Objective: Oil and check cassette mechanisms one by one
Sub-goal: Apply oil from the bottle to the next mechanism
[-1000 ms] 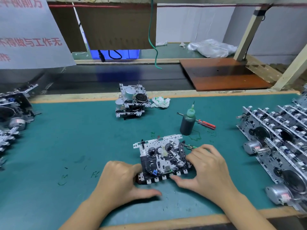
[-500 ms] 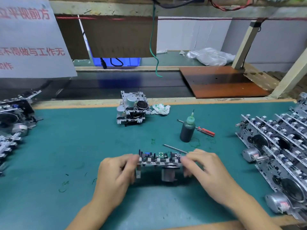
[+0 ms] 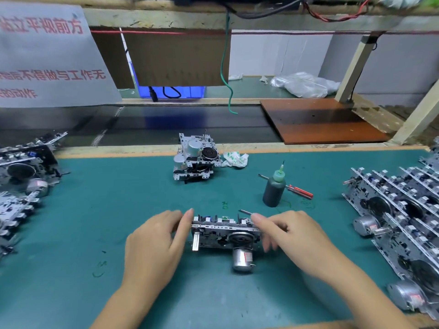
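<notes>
A cassette mechanism (image 3: 225,233) stands tilted up on its edge at the near middle of the green mat (image 3: 95,222), its silver motor (image 3: 242,258) pointing toward the person. The left hand (image 3: 154,248) grips its left end, fingers wrapped over the top edge. The right hand (image 3: 297,236) pinches the right end between thumb and fingers. Just beyond it a dark oil bottle (image 3: 274,188) with a green nozzle stands upright, and a red-handled screwdriver (image 3: 299,192) lies behind that. Farther off, near the mat's far edge, sits another mechanism (image 3: 196,160) beside a crumpled wrapper (image 3: 235,159). Rows of mechanisms (image 3: 399,210) fill the right side; a pile of more units (image 3: 21,176) lies at the left.
</notes>
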The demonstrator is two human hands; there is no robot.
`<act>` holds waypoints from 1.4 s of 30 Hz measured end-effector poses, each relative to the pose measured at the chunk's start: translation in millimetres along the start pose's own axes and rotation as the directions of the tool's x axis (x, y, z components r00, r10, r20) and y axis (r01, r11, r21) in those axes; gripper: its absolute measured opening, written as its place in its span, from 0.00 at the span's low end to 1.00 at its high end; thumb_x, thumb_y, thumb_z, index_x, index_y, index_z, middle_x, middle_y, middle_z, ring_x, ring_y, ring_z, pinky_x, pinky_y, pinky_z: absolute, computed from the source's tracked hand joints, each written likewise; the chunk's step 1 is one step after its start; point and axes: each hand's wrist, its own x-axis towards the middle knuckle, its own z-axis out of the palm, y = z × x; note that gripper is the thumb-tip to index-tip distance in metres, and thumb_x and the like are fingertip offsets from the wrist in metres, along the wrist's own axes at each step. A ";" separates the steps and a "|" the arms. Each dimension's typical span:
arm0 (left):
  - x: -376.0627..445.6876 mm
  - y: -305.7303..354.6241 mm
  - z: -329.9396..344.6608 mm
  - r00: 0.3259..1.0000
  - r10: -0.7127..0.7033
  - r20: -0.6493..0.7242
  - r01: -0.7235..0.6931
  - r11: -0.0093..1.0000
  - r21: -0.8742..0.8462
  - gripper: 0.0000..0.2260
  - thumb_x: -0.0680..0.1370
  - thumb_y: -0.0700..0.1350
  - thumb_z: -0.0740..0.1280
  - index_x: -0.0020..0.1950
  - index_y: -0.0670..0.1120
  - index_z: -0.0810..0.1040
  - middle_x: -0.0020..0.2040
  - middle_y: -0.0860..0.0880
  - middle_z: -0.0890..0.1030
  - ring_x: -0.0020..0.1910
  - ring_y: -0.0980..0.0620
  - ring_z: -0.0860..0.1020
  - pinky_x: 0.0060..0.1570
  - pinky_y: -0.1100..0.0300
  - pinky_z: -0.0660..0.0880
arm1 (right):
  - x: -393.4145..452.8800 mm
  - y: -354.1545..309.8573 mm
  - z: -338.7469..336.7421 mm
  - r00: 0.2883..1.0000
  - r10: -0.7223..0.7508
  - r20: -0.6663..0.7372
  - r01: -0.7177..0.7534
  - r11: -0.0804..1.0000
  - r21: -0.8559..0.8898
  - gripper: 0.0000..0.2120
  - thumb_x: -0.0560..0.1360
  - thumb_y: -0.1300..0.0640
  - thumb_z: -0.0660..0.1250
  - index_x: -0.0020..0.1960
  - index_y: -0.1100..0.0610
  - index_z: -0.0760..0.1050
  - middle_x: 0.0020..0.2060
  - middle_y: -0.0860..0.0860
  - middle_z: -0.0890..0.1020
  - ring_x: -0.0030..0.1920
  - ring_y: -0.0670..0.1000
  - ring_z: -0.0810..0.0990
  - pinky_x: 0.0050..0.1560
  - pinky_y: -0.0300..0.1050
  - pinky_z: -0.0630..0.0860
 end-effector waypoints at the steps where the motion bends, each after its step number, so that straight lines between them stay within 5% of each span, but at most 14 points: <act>1: 2.6 0.1 -2.6 1.000 0.026 0.000 -0.026 0.999 -0.038 0.23 0.76 0.64 0.48 0.35 0.52 0.72 0.32 0.57 0.74 0.36 0.55 0.73 0.34 0.55 0.70 | 0.3 2.6 -1.9 1.000 0.017 -0.012 -0.017 1.000 0.011 0.36 0.62 0.22 0.43 0.33 0.48 0.76 0.30 0.55 0.77 0.30 0.48 0.72 0.34 0.41 0.64; 5: 14.3 1.5 -7.8 0.983 0.163 0.087 -0.121 0.924 -0.363 0.13 0.76 0.61 0.56 0.50 0.60 0.78 0.52 0.62 0.78 0.58 0.61 0.73 0.56 0.71 0.65 | 1.0 11.5 0.8 0.998 -0.061 -0.021 0.063 0.982 0.176 0.22 0.63 0.27 0.58 0.44 0.42 0.75 0.40 0.43 0.78 0.44 0.42 0.76 0.48 0.41 0.72; 7: 20.6 8.2 -6.1 0.952 0.270 0.145 -0.181 0.876 -0.447 0.12 0.76 0.59 0.59 0.52 0.60 0.80 0.56 0.62 0.77 0.61 0.61 0.72 0.59 0.71 0.63 | 1.6 8.1 10.5 0.991 -0.125 0.053 0.108 0.963 0.247 0.19 0.63 0.35 0.70 0.51 0.38 0.73 0.48 0.37 0.77 0.53 0.40 0.75 0.54 0.36 0.69; 9: 25.6 14.2 -0.4 0.911 0.365 0.191 -0.237 0.843 -0.482 0.12 0.76 0.58 0.62 0.53 0.58 0.81 0.56 0.61 0.78 0.60 0.60 0.72 0.60 0.67 0.64 | 4.8 6.1 18.2 0.986 -0.161 0.034 0.140 0.931 0.337 0.16 0.66 0.48 0.76 0.51 0.41 0.75 0.47 0.39 0.79 0.52 0.42 0.76 0.55 0.37 0.70; 12: 26.6 19.6 10.2 0.891 0.400 0.214 -0.244 0.820 -0.518 0.10 0.76 0.55 0.64 0.54 0.57 0.80 0.53 0.61 0.80 0.57 0.59 0.75 0.58 0.65 0.68 | 8.3 5.0 19.9 0.987 -0.158 0.002 0.144 0.904 0.402 0.13 0.66 0.55 0.77 0.46 0.44 0.77 0.43 0.41 0.81 0.48 0.45 0.79 0.54 0.42 0.72; 17: 21.5 21.9 19.3 0.920 0.366 0.138 -0.225 0.783 -0.580 0.09 0.76 0.51 0.63 0.54 0.57 0.80 0.49 0.62 0.82 0.53 0.61 0.78 0.56 0.68 0.71 | 8.9 5.0 19.8 0.976 -0.207 -0.059 0.215 0.921 0.325 0.15 0.63 0.51 0.78 0.44 0.39 0.76 0.43 0.38 0.79 0.48 0.43 0.77 0.52 0.34 0.69; 20: 21.6 20.9 20.3 0.928 0.350 0.130 -0.201 0.763 -0.614 0.09 0.75 0.51 0.64 0.48 0.53 0.85 0.47 0.58 0.83 0.53 0.59 0.79 0.57 0.66 0.72 | 9.6 6.5 19.4 0.974 -0.216 -0.061 0.225 0.919 0.323 0.17 0.64 0.55 0.79 0.44 0.39 0.77 0.42 0.38 0.79 0.49 0.42 0.77 0.52 0.34 0.69; 27: 16.9 22.7 20.6 0.945 0.307 0.110 -0.190 0.793 -0.578 0.07 0.75 0.48 0.68 0.48 0.52 0.85 0.46 0.61 0.83 0.55 0.61 0.77 0.57 0.69 0.69 | 7.3 5.1 24.3 0.974 -0.210 -0.083 0.226 0.899 0.374 0.12 0.62 0.48 0.74 0.45 0.41 0.77 0.44 0.38 0.80 0.49 0.44 0.78 0.54 0.38 0.70; 31: 15.3 25.2 20.4 0.954 0.284 0.099 -0.178 0.797 -0.577 0.06 0.75 0.50 0.66 0.48 0.57 0.83 0.46 0.60 0.83 0.54 0.61 0.77 0.56 0.69 0.70 | 0.8 4.8 26.3 0.930 -0.293 -0.221 0.330 0.932 0.153 0.14 0.66 0.43 0.72 0.51 0.43 0.77 0.45 0.37 0.79 0.51 0.41 0.75 0.54 0.38 0.70; 34: 13.3 26.9 20.5 0.958 0.273 0.087 -0.175 0.799 -0.576 0.09 0.75 0.52 0.63 0.48 0.58 0.83 0.45 0.60 0.83 0.53 0.61 0.77 0.55 0.68 0.71 | -5.8 9.7 28.4 0.750 -0.475 -0.461 0.462 0.874 -0.149 0.15 0.71 0.45 0.69 0.55 0.50 0.75 0.46 0.44 0.80 0.50 0.46 0.76 0.54 0.41 0.71; 37: 14.0 27.5 19.4 0.957 0.275 0.095 -0.171 0.794 -0.583 0.08 0.75 0.52 0.64 0.48 0.58 0.82 0.45 0.60 0.83 0.53 0.61 0.78 0.55 0.69 0.71 | -8.6 14.1 27.9 0.618 -0.596 -0.513 0.513 0.800 -0.311 0.09 0.73 0.51 0.69 0.46 0.57 0.81 0.42 0.48 0.82 0.47 0.51 0.77 0.50 0.46 0.73; 42: 14.1 26.4 19.7 0.955 0.278 0.101 -0.167 0.789 -0.590 0.08 0.75 0.52 0.64 0.48 0.57 0.83 0.45 0.60 0.83 0.52 0.61 0.78 0.54 0.70 0.70 | -6.7 11.0 24.0 0.634 -0.595 -0.494 0.520 0.800 -0.298 0.10 0.72 0.51 0.69 0.42 0.58 0.82 0.43 0.48 0.83 0.48 0.51 0.77 0.50 0.45 0.74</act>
